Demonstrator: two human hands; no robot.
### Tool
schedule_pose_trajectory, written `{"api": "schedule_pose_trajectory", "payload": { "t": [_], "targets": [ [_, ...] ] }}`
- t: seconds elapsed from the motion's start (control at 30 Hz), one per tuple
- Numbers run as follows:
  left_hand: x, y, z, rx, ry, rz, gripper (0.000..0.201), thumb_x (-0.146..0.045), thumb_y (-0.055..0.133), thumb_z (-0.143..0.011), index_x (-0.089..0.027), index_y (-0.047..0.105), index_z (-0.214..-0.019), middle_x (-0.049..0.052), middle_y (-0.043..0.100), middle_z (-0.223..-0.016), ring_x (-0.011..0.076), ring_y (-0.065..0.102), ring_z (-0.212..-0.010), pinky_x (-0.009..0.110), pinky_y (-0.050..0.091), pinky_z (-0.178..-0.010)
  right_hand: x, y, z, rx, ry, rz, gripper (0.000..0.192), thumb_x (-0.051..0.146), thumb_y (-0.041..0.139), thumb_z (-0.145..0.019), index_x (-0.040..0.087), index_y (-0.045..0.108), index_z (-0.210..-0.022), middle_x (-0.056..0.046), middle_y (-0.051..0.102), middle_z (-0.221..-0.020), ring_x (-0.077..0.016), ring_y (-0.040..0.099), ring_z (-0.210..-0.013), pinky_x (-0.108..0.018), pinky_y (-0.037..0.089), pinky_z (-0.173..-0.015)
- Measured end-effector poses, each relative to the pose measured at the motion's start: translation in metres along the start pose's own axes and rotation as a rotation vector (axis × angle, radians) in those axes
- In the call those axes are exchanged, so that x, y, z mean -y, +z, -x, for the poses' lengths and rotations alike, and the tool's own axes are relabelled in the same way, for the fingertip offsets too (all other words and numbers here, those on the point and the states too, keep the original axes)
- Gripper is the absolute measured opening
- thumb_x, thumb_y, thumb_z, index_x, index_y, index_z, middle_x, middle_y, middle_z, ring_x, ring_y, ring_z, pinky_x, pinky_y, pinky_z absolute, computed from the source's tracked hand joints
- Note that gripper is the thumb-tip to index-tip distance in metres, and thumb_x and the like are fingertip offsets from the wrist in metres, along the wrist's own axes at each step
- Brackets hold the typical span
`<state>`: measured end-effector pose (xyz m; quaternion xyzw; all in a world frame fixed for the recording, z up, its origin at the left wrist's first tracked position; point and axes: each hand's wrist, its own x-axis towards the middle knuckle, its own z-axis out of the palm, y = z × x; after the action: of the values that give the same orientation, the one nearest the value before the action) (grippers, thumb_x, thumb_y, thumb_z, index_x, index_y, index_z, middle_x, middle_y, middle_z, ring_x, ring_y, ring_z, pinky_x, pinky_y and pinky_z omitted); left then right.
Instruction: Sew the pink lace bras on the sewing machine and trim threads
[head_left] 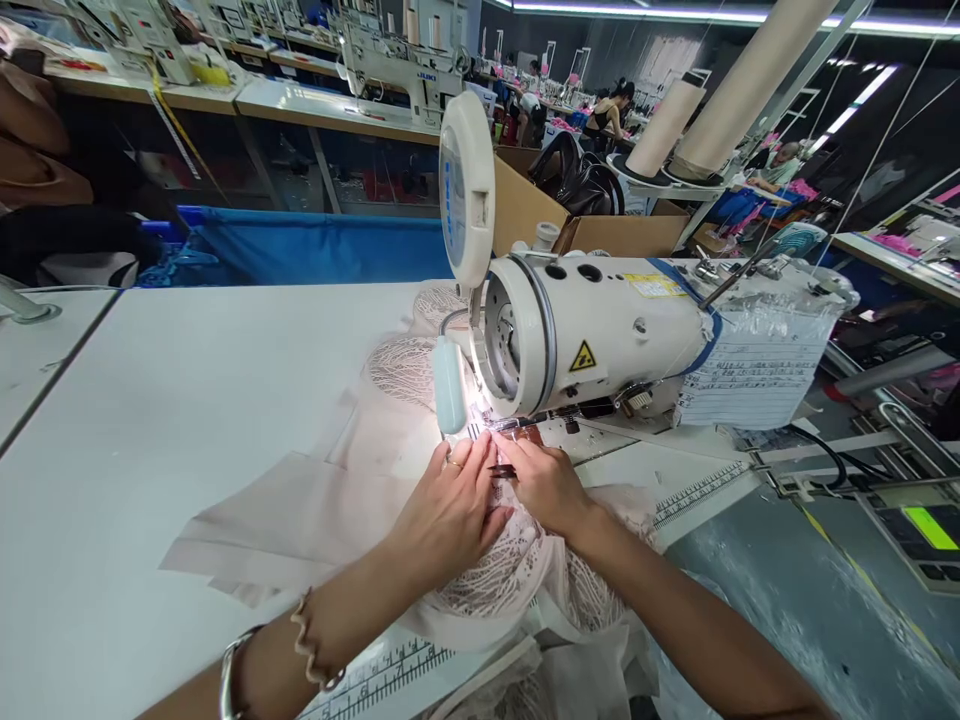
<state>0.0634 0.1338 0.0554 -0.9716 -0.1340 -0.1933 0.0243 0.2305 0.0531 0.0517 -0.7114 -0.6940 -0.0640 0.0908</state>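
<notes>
Pale pink lace and plain fabric (300, 520) lies spread on the white table (150, 400), running under the head of a white sewing machine (592, 340). My left hand (450, 510) presses flat on the fabric just in front of the needle area, fingers together, a ring on one finger. My right hand (544, 480) rests beside it on the fabric, its fingertips pinching a small dark tool (501, 470) close to the lit presser foot (487, 428). Both hands touch each other near the needle.
A ruler strip (697, 495) runs along the table's front edge. An open cardboard box (600, 235) and large thread cones (720, 100) stand behind the machine. A blue cloth bin (315, 245) lies beyond the table. Other people sit at distant machines (607, 110).
</notes>
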Motion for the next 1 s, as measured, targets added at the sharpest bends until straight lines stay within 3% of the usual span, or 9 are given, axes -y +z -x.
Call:
{"api": "schedule_pose_trajectory", "payload": {
  "t": [0.23,0.63,0.8,0.9,1.0],
  "targets": [
    [0.000,0.000,0.001,-0.015,-0.007,-0.051,0.064,-0.044,0.022,-0.105,0.001,0.055,-0.137,0.022,0.058,-0.141,0.0348,0.053,-0.127,0.052,0.032,-0.103,0.002,-0.003,-0.002,0.028,0.016,-0.015,0.051,0.004,0.045,-0.089,0.012,0.060,-0.137,-0.011,0.075,-0.101,-0.0223,0.072,-0.083,-0.030,0.058,-0.076],
    [0.006,0.002,-0.001,-0.004,0.007,0.005,0.063,-0.045,0.023,-0.105,0.000,0.054,-0.137,0.022,0.057,-0.142,0.0343,0.051,-0.131,0.055,0.030,-0.104,0.002,-0.005,-0.002,0.020,0.020,-0.024,0.047,0.005,0.045,-0.090,0.011,0.062,-0.133,-0.011,0.075,-0.099,-0.0222,0.072,-0.082,-0.030,0.056,-0.074],
    [0.010,0.001,-0.002,-0.014,0.022,-0.028,0.061,-0.043,0.024,-0.105,0.000,0.054,-0.137,0.023,0.056,-0.142,0.0345,0.052,-0.131,0.055,0.035,-0.103,0.004,-0.008,-0.008,0.033,0.078,-0.064,0.032,0.006,0.048,-0.089,0.012,0.066,-0.115,-0.009,0.075,-0.089,-0.0222,0.072,-0.079,-0.028,0.052,-0.068],
    [0.005,0.001,0.000,0.003,0.113,-0.105,0.052,-0.033,0.029,-0.105,0.000,0.061,-0.129,0.023,0.061,-0.136,0.0347,0.055,-0.128,0.053,0.036,-0.108,0.002,-0.012,-0.011,0.097,0.198,-0.082,0.018,0.009,0.052,-0.091,0.014,0.065,-0.102,-0.006,0.073,-0.076,-0.0209,0.070,-0.069,-0.027,0.048,-0.063],
    [-0.004,0.003,0.005,0.078,0.226,-0.107,0.042,-0.020,0.037,-0.099,-0.003,0.061,-0.129,0.022,0.060,-0.137,0.0353,0.052,-0.131,0.052,0.035,-0.111,-0.003,-0.017,-0.008,0.093,0.216,-0.163,0.018,0.009,0.056,-0.088,0.016,0.062,-0.103,-0.005,0.073,-0.084,-0.0193,0.069,-0.072,-0.026,0.049,-0.066]
  ]
}}
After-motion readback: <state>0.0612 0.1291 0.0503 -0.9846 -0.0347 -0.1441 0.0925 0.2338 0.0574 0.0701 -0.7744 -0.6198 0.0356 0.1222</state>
